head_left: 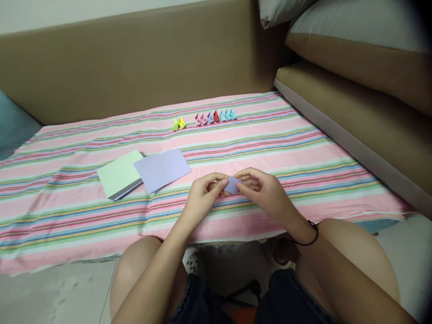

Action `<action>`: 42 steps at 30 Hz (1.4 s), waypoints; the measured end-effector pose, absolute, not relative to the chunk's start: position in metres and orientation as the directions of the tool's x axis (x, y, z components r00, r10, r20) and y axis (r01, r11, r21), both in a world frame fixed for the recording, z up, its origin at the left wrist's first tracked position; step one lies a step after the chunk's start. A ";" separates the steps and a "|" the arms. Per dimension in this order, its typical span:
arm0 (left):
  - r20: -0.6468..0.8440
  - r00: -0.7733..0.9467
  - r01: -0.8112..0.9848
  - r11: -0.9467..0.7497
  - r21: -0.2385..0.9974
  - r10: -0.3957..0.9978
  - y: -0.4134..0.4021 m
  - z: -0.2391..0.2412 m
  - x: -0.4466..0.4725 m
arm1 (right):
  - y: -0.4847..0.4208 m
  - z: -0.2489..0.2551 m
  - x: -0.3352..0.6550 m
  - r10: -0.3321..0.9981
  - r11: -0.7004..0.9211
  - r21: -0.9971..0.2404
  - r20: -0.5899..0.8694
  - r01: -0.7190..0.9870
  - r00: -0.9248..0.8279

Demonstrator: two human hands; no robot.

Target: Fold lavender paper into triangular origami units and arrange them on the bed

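Observation:
My left hand (202, 195) and my right hand (261, 191) meet over the near part of the striped cloth (303, 148). Both pinch a small folded piece of lavender paper (232, 184) between their fingertips, just above the cloth. To the left lies a lavender sheet (162, 169), partly overlapping a stack of paper topped by a pale green sheet (119, 173). Further back stands a row of small folded paper shapes: yellow-green ones (178, 123), then pink, purple, red and blue ones (216, 116).
The striped pink cloth covers a low mattress against a brown padded wall (135, 58). Brown cushions (364, 103) and grey pillows (354, 22) rise at the right. A teal cushion (13, 126) sits at the far left. My bare knees are at the bottom, on a pale floor.

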State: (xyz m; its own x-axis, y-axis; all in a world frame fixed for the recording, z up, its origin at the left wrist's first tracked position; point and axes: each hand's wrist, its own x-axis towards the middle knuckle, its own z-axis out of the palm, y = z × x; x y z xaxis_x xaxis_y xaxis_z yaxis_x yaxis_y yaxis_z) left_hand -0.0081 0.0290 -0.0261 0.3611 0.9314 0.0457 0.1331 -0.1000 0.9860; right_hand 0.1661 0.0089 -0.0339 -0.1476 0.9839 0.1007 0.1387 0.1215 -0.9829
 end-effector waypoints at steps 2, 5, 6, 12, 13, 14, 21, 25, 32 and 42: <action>0.026 0.371 0.114 -0.073 0.991 0.928 0.029 -0.025 -0.009 | 0.009 -0.033 0.166 0.987 0.115 -0.981 0.095 0.155 -0.130; 0.001 0.362 0.118 -0.048 0.992 0.932 0.030 -0.025 -0.009 | 0.007 -0.032 0.166 0.988 0.117 -0.983 0.101 0.138 -0.116; 0.006 0.357 0.121 -0.053 0.991 0.934 0.031 -0.025 -0.009 | 0.007 -0.032 0.165 0.988 0.120 -0.985 0.105 0.126 -0.115; 0.076 0.314 0.130 -0.122 0.984 0.946 0.027 -0.027 -0.006 | 0.005 -0.032 0.165 0.983 0.159 -0.983 0.149 0.090 -0.111; 0.101 0.301 0.158 -0.154 0.975 0.948 0.026 -0.026 -0.006 | 0.005 -0.032 0.165 0.982 0.159 -0.983 0.149 0.089 -0.115; 0.129 0.291 0.196 -0.191 0.962 0.948 0.025 -0.026 -0.005 | 0.005 -0.032 0.164 0.982 0.161 -0.982 0.149 0.101 -0.115; 0.227 0.299 0.407 -0.339 0.848 0.927 0.021 -0.024 -0.001 | 0.003 -0.027 0.162 0.978 0.208 -0.924 0.195 0.319 -0.072; 0.255 0.287 0.423 -0.361 0.831 0.923 0.020 -0.027 0.000 | 0.003 -0.029 0.161 0.972 0.234 -0.908 0.226 0.348 -0.065; 0.327 0.274 0.432 -0.420 0.798 0.904 0.020 -0.032 0.001 | -0.001 -0.032 0.158 0.946 0.310 -0.840 0.320 0.445 -0.054; 0.307 0.259 0.375 -0.388 0.842 0.916 0.019 -0.025 0.003 | -0.002 -0.030 0.154 0.959 0.258 -0.885 0.283 0.387 0.006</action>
